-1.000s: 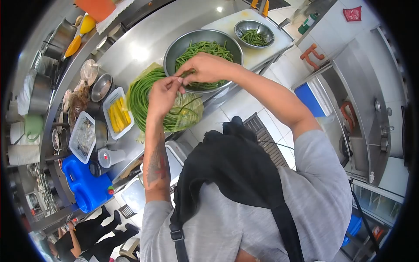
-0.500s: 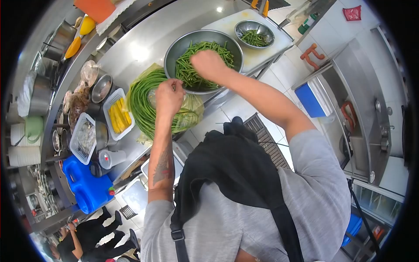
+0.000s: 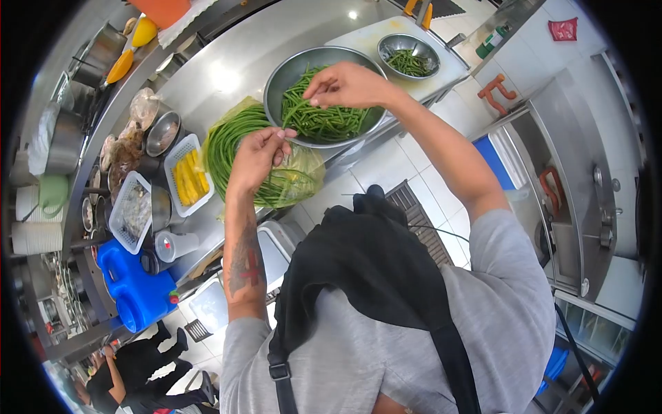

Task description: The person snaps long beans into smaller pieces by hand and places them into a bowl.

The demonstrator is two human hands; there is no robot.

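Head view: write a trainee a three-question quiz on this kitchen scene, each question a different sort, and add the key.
1. Which hand is held over the cut green beans in the large metal bowl?
2. True or false: the small metal bowl stands on the white cutting board.
3. Fill in the colour: the white basket beside the long green beans holds ____ pieces.

Key
1. The right hand.
2. True.
3. Yellow.
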